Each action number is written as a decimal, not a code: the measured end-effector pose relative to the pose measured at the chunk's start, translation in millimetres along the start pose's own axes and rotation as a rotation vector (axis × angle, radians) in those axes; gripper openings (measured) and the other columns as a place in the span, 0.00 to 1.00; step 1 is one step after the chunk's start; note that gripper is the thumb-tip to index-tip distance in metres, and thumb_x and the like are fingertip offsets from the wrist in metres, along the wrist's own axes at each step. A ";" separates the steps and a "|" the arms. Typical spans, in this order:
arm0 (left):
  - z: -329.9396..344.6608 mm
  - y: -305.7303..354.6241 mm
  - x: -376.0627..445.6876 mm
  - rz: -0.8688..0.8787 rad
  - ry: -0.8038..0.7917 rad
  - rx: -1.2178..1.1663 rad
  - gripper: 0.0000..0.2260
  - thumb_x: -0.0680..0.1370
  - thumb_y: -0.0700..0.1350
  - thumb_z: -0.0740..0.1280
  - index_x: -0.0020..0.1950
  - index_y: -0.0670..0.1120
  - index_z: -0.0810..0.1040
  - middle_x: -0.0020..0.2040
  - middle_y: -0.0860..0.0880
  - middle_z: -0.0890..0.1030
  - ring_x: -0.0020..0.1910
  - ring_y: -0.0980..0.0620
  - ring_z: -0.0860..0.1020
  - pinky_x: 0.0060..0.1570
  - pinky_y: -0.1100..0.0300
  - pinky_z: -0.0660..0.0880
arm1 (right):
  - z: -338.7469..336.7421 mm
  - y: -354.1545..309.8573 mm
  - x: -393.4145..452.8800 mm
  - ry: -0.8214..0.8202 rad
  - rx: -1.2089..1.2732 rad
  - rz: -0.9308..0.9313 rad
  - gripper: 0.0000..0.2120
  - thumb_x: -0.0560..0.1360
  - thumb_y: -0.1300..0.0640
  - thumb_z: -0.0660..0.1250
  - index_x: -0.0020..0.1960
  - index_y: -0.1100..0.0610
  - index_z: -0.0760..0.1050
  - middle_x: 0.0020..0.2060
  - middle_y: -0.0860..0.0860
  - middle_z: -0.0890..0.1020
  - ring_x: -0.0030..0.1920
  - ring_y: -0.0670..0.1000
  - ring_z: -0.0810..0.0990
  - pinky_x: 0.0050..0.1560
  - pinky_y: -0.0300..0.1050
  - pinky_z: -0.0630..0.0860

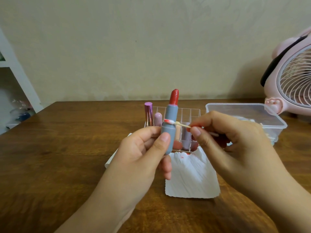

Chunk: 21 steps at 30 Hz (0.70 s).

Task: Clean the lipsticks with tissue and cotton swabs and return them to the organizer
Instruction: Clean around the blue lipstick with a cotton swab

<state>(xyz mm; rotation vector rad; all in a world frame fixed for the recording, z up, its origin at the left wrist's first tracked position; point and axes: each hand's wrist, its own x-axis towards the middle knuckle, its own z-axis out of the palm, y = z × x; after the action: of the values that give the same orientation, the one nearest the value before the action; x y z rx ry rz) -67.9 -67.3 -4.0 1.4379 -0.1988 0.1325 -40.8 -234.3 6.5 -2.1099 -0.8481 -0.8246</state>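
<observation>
Head view. The left hand (pixel 143 148) grips the lower barrel of a blue-grey lipstick (pixel 169 126), thumb across the front and fingers curled behind, holding it upright above the tabletop (pixel 58 157). The red bullet is extended at the top. The right hand (pixel 227 140) pinches the wooden stick of a cotton swab (pixel 178 123) between thumb and forefinger; the swab's cotton tip — stained red — touches the groove round the middle of the lipstick barrel, where a red smear shows.

Behind the hands stands a clear compartmented organizer (pixel 186 115). At its left end are a shiny purple lipstick tube (pixel 148 113) and, just beside it, a shorter pale mauve tube (pixel 158 119), both upright. Further tubes show in the nearer compartments, partly hidden by the hands; their exact number cannot be told.

A white tissue (pixel 191 179), creased and marked with small red spots near its far edge, lies on the tabletop below the hands, near the organizer's front. To the right sits a clear plastic box (pixel 244 111) holding more swabs — partly hidden by the right hand. A pink fan (pixel 294 78) stands at the right edge, and a white shelf (pixel 15 73) at the left.
</observation>
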 end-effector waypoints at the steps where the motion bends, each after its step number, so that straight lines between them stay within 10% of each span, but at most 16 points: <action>1: -0.4 0.0 -0.1 0.002 -0.002 0.013 0.16 0.69 0.50 0.65 0.53 0.43 0.80 0.37 0.40 0.81 0.26 0.56 0.72 0.26 0.64 0.72 | -0.2 -0.4 -0.2 0.003 0.011 0.000 0.05 0.76 0.54 0.64 0.43 0.52 0.77 0.30 0.45 0.79 0.33 0.44 0.76 0.31 0.30 0.68; 21: -4.1 -4.6 0.9 0.084 -0.050 0.090 0.09 0.74 0.51 0.67 0.45 0.47 0.82 0.36 0.49 0.81 0.24 0.57 0.69 0.27 0.65 0.70 | -7.9 -2.3 1.6 0.064 -0.010 -0.023 0.06 0.76 0.53 0.61 0.45 0.51 0.76 0.31 0.38 0.74 0.33 0.40 0.73 0.32 0.28 0.67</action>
<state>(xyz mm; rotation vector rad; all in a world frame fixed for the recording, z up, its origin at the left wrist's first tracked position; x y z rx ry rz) -65.9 -63.8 -8.8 1.5234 -0.2979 0.1766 -43.9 -238.8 12.9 -2.0746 -0.8375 -0.9052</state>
